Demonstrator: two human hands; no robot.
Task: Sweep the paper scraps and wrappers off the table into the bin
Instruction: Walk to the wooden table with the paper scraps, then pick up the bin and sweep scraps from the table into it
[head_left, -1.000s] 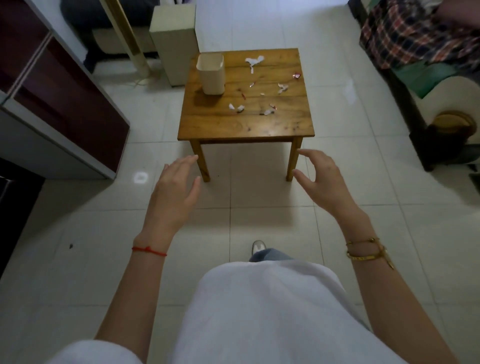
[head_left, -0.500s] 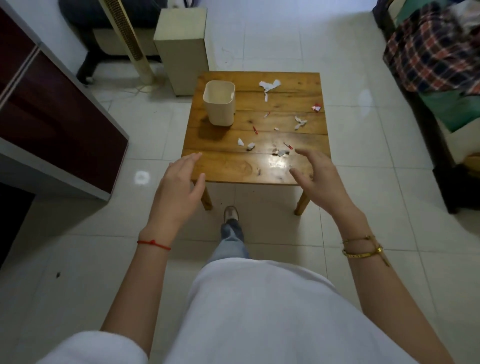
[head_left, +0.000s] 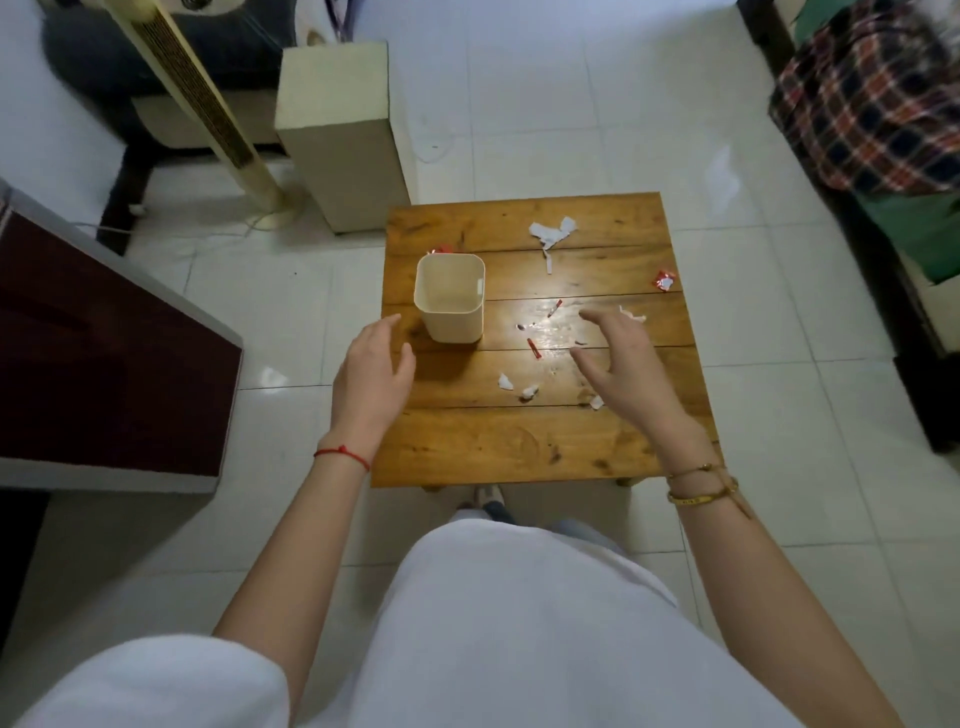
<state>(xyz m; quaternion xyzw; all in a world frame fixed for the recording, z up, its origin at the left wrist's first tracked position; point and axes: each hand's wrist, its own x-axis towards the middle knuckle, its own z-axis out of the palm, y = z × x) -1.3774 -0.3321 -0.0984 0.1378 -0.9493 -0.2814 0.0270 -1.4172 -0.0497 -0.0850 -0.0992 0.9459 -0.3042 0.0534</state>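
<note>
Scraps (head_left: 551, 232) and wrappers (head_left: 663, 280) all lie on the table (head_left: 509, 452); nothing shows inside the bin (head_left: 450, 297), so by my reading you have the whole sweep left to do. White bits sit at the far edge, mid-table and near your right hand (head_left: 626, 374); red wrappers lie at the right edge, in the middle (head_left: 533, 348), and one peeks out behind the bin. The bin stands upright on the table's left side. Your left hand (head_left: 371, 379) hovers loosely spread just beside the bin, holding nothing. Your right hand hangs over the middle scraps, fingers spread and curled, empty; I cannot tell whether it touches the wood.
</note>
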